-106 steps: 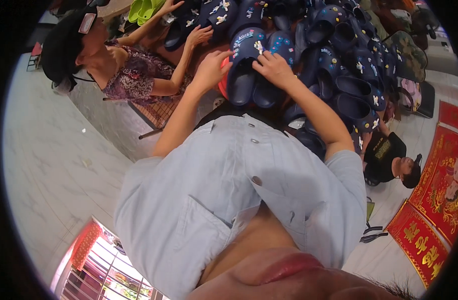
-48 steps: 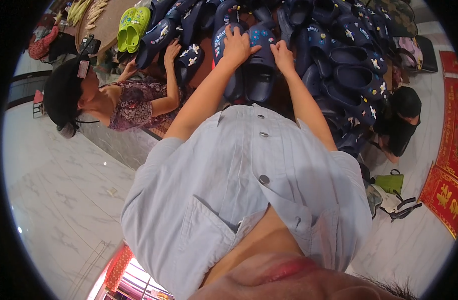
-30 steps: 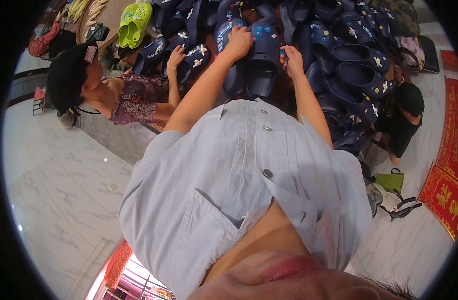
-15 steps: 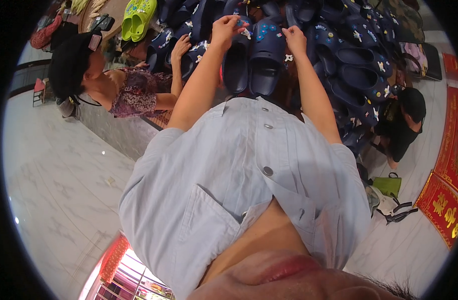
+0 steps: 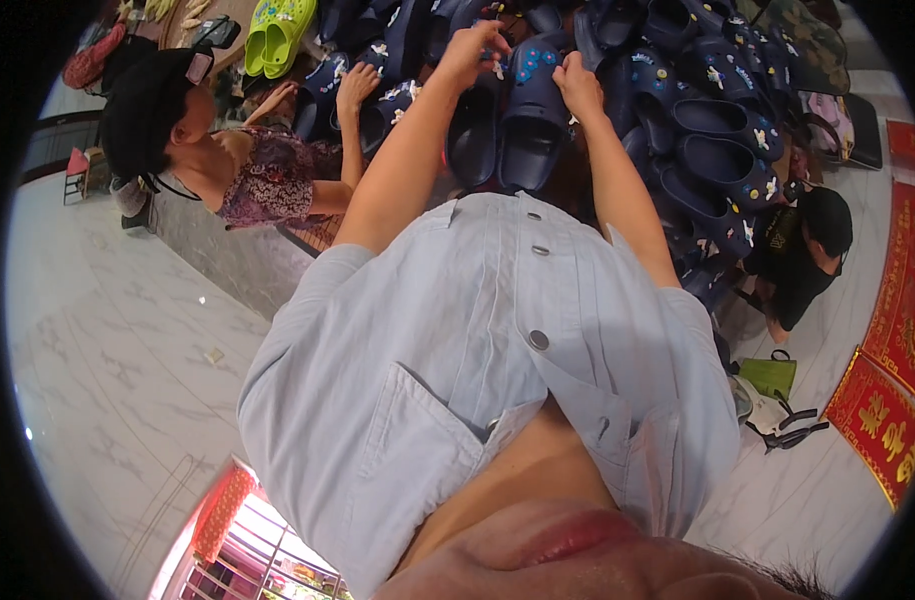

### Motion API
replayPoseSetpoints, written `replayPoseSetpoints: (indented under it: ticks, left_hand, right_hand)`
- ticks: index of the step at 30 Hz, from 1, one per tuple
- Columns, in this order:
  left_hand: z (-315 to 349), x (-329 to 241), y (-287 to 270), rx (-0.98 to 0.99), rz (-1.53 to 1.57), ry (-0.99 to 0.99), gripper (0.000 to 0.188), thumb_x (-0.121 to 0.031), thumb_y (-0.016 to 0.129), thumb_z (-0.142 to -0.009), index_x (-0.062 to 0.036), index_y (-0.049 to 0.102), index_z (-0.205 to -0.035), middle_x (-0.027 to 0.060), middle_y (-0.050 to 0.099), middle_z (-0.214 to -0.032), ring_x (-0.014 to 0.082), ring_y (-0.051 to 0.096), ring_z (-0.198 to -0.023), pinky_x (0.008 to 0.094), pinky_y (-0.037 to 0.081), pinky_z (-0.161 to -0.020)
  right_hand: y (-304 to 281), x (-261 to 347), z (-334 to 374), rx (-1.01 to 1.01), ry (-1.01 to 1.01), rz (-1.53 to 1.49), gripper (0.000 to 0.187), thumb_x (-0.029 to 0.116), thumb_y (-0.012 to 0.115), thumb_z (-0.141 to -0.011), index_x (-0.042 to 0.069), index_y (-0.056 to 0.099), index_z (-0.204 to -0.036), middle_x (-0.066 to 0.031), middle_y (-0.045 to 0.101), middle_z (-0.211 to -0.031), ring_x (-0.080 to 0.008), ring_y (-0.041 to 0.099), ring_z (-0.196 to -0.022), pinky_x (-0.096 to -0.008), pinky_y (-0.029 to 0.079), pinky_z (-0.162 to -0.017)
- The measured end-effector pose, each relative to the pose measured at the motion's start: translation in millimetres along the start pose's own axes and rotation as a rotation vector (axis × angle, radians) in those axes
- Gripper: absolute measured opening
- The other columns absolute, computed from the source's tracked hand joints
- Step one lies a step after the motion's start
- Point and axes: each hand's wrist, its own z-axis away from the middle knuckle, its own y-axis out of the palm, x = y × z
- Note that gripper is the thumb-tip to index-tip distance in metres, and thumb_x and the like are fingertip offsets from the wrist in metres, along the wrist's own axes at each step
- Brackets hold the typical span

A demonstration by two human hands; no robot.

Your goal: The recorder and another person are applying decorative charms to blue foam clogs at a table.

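Observation:
Two navy blue clogs stand side by side in front of me, open heels toward me. Turquoise flower charms dot the toe of the right clog. Against the right side of that toe, my right hand has its fingers pinched together; whatever they hold is hidden. My left hand hovers over the toe of the left clog, its fingers bent and apart, with nothing visible between them. A small pale charm shows beside its fingertips.
Many navy clogs with charms are heaped to the right and beyond. A lime green pair lies at the far left. A person in a black cap works close on my left; another person in black is low at the right.
My left hand has moved slightly up and to the right, its fingers spreading. My right hand has come down and left onto the clog's toe. The neighbour's near hand has shifted slightly left.

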Motion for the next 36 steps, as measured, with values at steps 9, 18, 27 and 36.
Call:
replayPoseSetpoints:
  ticks: [9, 18, 27, 36]
  left_hand:
    - [23, 8, 52, 0.056, -1.681, 0.288, 0.048, -0.051, 0.059, -0.083, -0.0058, 0.070, -0.093, 0.0161, 0.068, -0.094, 0.0304, 0.067, -0.087, 0.0401, 0.054, -0.072]
    - [19, 28, 48, -0.004, -1.665, 0.346, 0.033, -0.032, 0.051, -0.089, -0.0041, 0.069, -0.089, 0.0173, 0.068, -0.090, 0.0322, 0.068, -0.081, 0.0410, 0.055, -0.068]
    - [26, 48, 45, -0.242, -1.446, 0.694, 0.023, -0.026, 0.052, -0.086, -0.0043, 0.055, -0.080, 0.0193, 0.064, -0.071, 0.0367, 0.065, -0.063, 0.0463, 0.053, -0.056]
    - [13, 25, 11, -0.169, -0.953, 0.732, 0.025, -0.019, 0.041, -0.090, -0.0029, 0.056, -0.078, 0.0131, 0.064, -0.070, 0.0314, 0.063, -0.065, 0.0398, 0.048, -0.060]
  right_hand:
    - [21, -35, -5, -0.142, -0.271, -0.315, 0.019, 0.024, 0.048, -0.084, 0.007, 0.056, -0.088, -0.0225, 0.063, -0.076, -0.0389, 0.062, -0.068, -0.0433, 0.050, -0.063]
    - [7, -37, -12, -0.016, 0.297, -0.838, 0.033, 0.037, 0.056, -0.086, 0.005, 0.058, -0.079, -0.0097, 0.059, -0.061, -0.0205, 0.058, -0.056, -0.0331, 0.043, -0.050]
    - [12, 19, -16, -0.081, -0.147, 0.189, 0.037, 0.045, 0.049, -0.090, 0.013, 0.044, -0.108, -0.0194, 0.066, -0.091, -0.0427, 0.063, -0.085, -0.0539, 0.048, -0.071]
    - [10, 19, -10, -0.073, -0.294, 0.229, 0.031, 0.038, 0.046, -0.092, 0.011, 0.042, -0.106, -0.0210, 0.065, -0.091, -0.0417, 0.063, -0.087, -0.0533, 0.049, -0.072]
